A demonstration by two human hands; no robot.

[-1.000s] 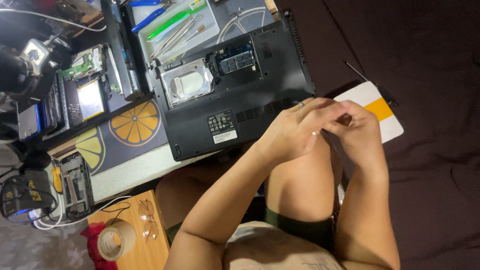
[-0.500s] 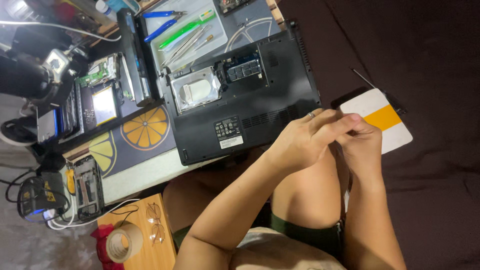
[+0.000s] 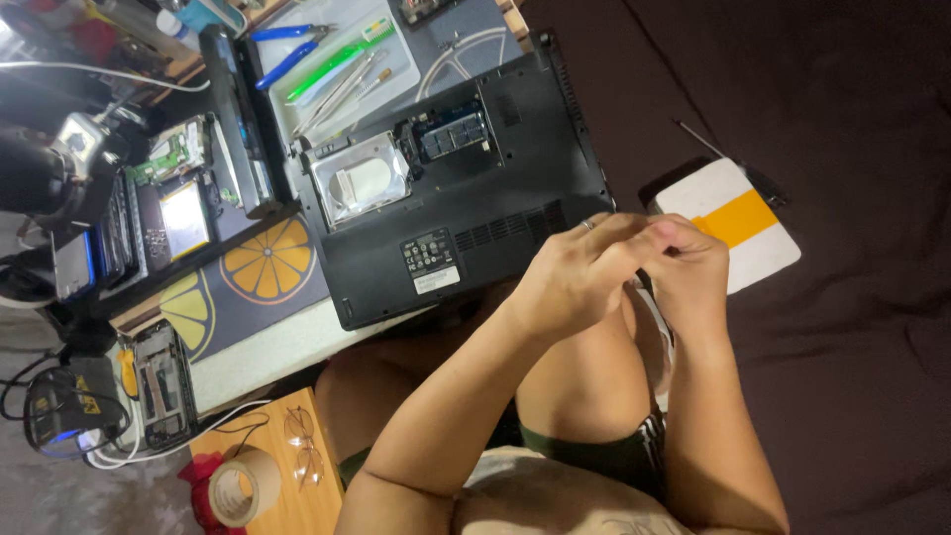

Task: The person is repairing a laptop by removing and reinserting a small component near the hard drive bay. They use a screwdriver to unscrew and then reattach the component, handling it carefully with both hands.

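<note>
Both hands meet above the raised knee, beside an opened laptop.
The left hand point(image 3: 575, 282) and right hand point(image 3: 688, 272) press fingertips together, seemingly pinching something too small to identify; the upturned laptop point(image 3: 456, 198) lies on the table point(image 3: 267, 352), its bays exposed for access.

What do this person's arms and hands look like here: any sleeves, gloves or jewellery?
Both forearms are bare, with no sleeves or gloves in view. The left hand wears a thin ring on one finger, seen near the knuckle. The right hand shows no ring or watch. No wristbands or markings show on either arm.
</note>
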